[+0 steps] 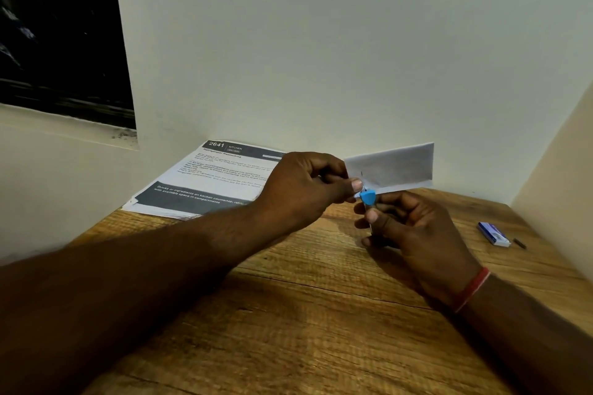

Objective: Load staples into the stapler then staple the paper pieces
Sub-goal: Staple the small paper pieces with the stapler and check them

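Above the wooden surface [321, 314], the right hand [417, 234] has its grip curled round the stapler [366, 196] while the left hand [305, 186] pinches the folded paper [394, 167] at its blue tip, staple box [493, 233] well aside.

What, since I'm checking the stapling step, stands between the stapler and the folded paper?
Nothing visible does. The stapler, gripped by the right hand, has its blue tip right at the lower edge of the folded paper, which the left hand pinches. A left fingertip lies close beside that tip.
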`<state>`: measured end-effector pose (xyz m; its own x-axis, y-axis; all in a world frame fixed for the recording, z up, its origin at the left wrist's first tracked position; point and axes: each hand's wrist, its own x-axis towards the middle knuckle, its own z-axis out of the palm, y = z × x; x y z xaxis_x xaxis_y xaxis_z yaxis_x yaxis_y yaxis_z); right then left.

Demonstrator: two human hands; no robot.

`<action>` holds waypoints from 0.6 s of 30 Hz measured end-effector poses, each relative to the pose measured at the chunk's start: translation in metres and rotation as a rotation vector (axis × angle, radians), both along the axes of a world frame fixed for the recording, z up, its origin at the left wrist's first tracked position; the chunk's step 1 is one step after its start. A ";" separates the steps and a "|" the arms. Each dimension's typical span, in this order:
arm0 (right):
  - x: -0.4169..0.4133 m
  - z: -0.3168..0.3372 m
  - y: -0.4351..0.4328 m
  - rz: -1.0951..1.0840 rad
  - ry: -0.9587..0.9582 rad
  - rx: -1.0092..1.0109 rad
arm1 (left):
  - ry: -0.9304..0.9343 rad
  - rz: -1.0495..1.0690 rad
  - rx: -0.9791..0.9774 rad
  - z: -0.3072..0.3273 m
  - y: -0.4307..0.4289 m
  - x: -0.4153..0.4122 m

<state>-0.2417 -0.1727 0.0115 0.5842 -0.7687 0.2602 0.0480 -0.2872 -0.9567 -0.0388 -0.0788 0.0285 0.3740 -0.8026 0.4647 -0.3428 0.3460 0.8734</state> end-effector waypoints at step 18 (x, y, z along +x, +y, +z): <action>0.002 0.004 0.005 -0.092 0.098 -0.131 | 0.031 -0.007 0.059 0.001 0.006 -0.007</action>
